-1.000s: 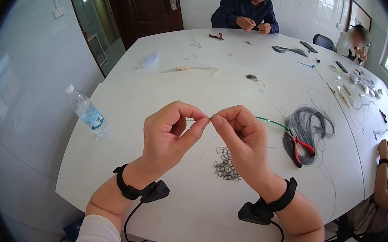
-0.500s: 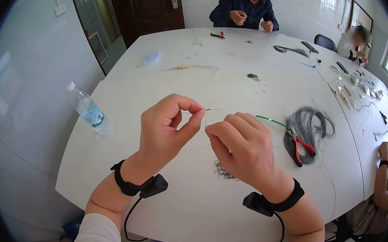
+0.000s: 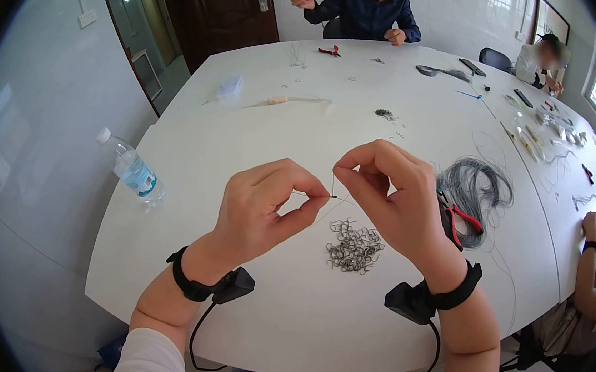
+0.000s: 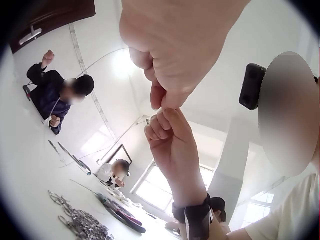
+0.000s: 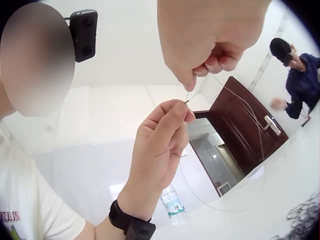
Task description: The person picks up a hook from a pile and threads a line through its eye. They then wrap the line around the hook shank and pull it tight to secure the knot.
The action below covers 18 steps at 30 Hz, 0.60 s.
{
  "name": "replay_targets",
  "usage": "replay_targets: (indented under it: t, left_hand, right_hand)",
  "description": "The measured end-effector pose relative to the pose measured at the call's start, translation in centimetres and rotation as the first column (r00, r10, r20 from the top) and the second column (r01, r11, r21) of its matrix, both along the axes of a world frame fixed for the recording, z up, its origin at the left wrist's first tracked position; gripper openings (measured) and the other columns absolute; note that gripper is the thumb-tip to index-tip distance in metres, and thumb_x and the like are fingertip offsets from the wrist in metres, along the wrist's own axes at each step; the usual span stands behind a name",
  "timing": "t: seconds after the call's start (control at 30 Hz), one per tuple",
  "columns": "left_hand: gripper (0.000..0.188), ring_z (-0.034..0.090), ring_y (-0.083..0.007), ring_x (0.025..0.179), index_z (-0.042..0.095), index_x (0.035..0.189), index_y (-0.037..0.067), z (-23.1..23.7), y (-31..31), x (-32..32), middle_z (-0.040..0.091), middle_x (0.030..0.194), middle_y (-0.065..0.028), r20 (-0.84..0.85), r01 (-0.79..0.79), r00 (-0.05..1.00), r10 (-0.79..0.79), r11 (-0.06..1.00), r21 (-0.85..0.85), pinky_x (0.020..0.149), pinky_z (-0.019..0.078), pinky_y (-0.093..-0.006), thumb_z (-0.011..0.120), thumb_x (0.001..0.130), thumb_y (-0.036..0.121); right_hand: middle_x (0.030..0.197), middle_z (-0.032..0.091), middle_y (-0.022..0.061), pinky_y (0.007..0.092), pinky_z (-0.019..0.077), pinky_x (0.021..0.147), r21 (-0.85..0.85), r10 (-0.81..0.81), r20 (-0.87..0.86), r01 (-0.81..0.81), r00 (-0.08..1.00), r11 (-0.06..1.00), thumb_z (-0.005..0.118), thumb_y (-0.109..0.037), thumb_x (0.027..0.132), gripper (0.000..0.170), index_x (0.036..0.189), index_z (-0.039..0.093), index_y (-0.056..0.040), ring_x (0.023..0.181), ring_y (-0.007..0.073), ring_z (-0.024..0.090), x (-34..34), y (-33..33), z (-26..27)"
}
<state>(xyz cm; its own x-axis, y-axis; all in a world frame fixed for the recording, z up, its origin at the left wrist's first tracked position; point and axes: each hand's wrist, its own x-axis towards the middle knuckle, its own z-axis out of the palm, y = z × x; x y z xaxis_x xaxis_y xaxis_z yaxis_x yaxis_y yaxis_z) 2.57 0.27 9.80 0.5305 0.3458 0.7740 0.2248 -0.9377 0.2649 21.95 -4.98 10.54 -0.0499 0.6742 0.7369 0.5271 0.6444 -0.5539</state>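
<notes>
My left hand (image 3: 268, 201) pinches a small dark fish hook (image 3: 334, 197) between thumb and index finger; only its tip shows past the fingertips. Thin fishing line runs off from that spot. Just above and to the right, my right hand (image 3: 394, 188) pinches the fishing line (image 3: 333, 181), which stands taut and upright between the two hands. In the right wrist view, the short stretch of line joins the right fingertips to the left hand (image 5: 160, 142) below. Under the hands, a pile of fish hooks (image 3: 354, 247) lies on the white table.
Right of the hands lie a bundle of grey line (image 3: 481, 182) and red-handled pliers (image 3: 468, 220). A water bottle (image 3: 138, 174) stands at the left edge, a clear box (image 3: 229, 87) farther back. Other people sit around the table (image 3: 249, 325).
The hands were together at the fingertips, then parted. My right hand has since risen above the left, drawing the line upward; the left has lowered slightly, and the hook pile is uncovered.
</notes>
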Motion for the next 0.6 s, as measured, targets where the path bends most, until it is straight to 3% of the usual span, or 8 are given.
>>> replay_targets:
  t: [0.07,0.1,0.17,0.3,0.37,0.4,0.47,0.6]
  left_hand:
    - [0.015,0.043,-0.0076,0.048,0.062,0.083,0.006,0.1,-0.1,-0.1,0.065,0.075,0.0004,0.007,0.042,0.999,-0.042,0.997,-0.065,0.044,0.0333,-0.0228,0.074,0.077,-0.002]
    - [0.015,0.043,-0.0076,0.048,0.062,0.083,0.006,0.0,-0.1,-0.1,0.065,0.075,0.0004,0.008,0.042,0.999,-0.042,0.997,-0.065,0.044,0.0333,-0.0228,0.074,0.077,-0.002]
    - [0.013,0.037,-0.0044,0.048,0.063,0.085,0.006,0.0,-0.1,-0.2,0.063,0.074,0.0023,0.092,0.071,0.994,-0.052,0.973,-0.220,0.044,0.0305,-0.0212,0.073,0.080,-0.001]
    - [0.011,0.034,-0.0028,0.048,0.063,0.085,0.006,-0.5,0.3,-0.4,0.062,0.073,0.0032,0.165,0.057,0.986,0.005,0.927,-0.370,0.045,0.0285,-0.0202,0.072,0.082,-0.001]
    - [0.011,0.034,-0.0023,0.049,0.063,0.084,0.006,-0.6,0.4,-0.3,0.062,0.072,0.0035,0.211,0.017,0.975,0.070,0.923,-0.385,0.045,0.0284,-0.0200,0.072,0.082,0.000]
    - [0.011,0.034,-0.0023,0.049,0.063,0.084,0.006,-0.6,0.3,-0.2,0.062,0.072,0.0035,0.210,0.015,0.975,0.072,0.922,-0.387,0.045,0.0284,-0.0200,0.072,0.082,0.000]
    - [0.011,0.033,-0.0028,0.049,0.063,0.084,0.006,-0.5,0.2,0.0,0.062,0.072,0.0035,0.163,-0.080,0.979,0.123,0.966,-0.247,0.045,0.0281,-0.0202,0.073,0.082,0.001]
    - [0.013,0.043,-0.0065,0.050,0.063,0.083,0.006,-0.1,0.2,-0.2,0.063,0.073,0.0011,0.066,-0.106,0.990,0.120,0.977,-0.186,0.046,0.0344,-0.0219,0.074,0.079,0.000]
  right_hand:
    - [0.066,0.055,0.0028,0.0249,0.0372,0.050,-0.165,0.044,-0.136,-0.066,0.990,0.984,0.070,-0.004,0.085,0.007,0.086,0.063,-0.0027,0.053,0.0083,0.046,0.0,0.1,-0.2]
    - [0.066,0.055,0.0028,0.0249,0.0372,0.050,-0.165,0.044,-0.135,-0.066,0.990,0.984,0.070,-0.004,0.085,0.007,0.086,0.063,-0.0027,0.053,0.0083,0.046,0.0,0.4,-0.5]
    - [0.064,0.053,0.0013,0.0242,0.0366,0.050,-0.323,0.086,-0.286,-0.180,0.954,0.929,0.070,-0.005,0.086,0.006,0.088,0.064,-0.0028,0.054,0.0061,0.045,0.0,0.9,-1.5]
    - [0.066,0.055,0.0022,0.0258,0.0381,0.050,-0.268,0.079,-0.165,-0.122,0.983,0.956,0.070,-0.003,0.082,0.007,0.085,0.063,-0.0032,0.052,0.0078,0.047,-0.7,0.8,-2.1]
    - [0.069,0.057,0.0031,0.0291,0.0406,0.051,0.016,0.069,0.032,-0.070,0.997,0.997,0.069,0.000,0.077,0.010,0.080,0.061,-0.0053,0.052,0.0140,0.051,-1.5,0.4,-2.0]
    - [0.069,0.057,0.0031,0.0291,0.0406,0.051,0.014,0.071,0.031,-0.071,0.997,0.997,0.069,0.000,0.077,0.010,0.080,0.061,-0.0053,0.052,0.0140,0.051,-1.6,0.4,-1.9]
    - [0.069,0.056,0.0041,0.0322,0.0424,0.053,0.300,-0.046,0.305,-0.050,0.951,0.953,0.069,0.001,0.072,0.014,0.077,0.058,-0.0077,0.056,0.0209,0.054,-1.7,0.2,-1.7]
    - [0.068,0.054,0.0039,0.0332,0.0426,0.054,0.379,-0.120,0.372,-0.033,0.920,0.925,0.070,0.000,0.071,0.016,0.077,0.058,-0.0089,0.059,0.0229,0.054,-1.5,0.0,-1.2]
